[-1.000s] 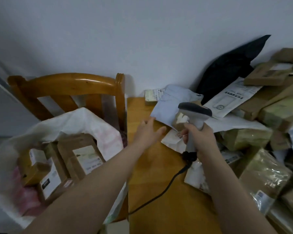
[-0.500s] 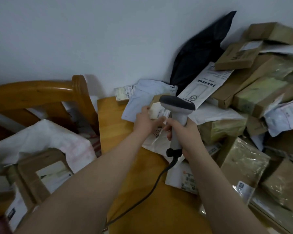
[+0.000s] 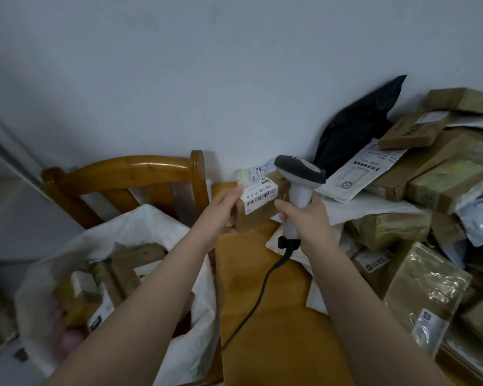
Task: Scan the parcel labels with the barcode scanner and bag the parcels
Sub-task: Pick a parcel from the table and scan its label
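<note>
Since the earlier frame, parcel (image 3: 258, 217) raised, apparently clear of bench (image 3: 262, 316). Left hand (image 3: 221, 211) grips it. Right hand (image 3: 310, 220) grips scanner (image 3: 299, 169).

A glossy wooden chair (image 3: 129, 174) stands at nine o'clock of the wooden surface (image 3: 276, 330), its corner post just beside the edge. A plain pale wall (image 3: 179, 79) rises at twelve o'clock.

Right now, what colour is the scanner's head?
Dark grey scanner head, white handle; head view shows it.

L hand (image 3: 221, 207) holds parcel (image 3: 258, 207), R hand (image 3: 308, 218) grips scanner (image 3: 299, 176).
</note>
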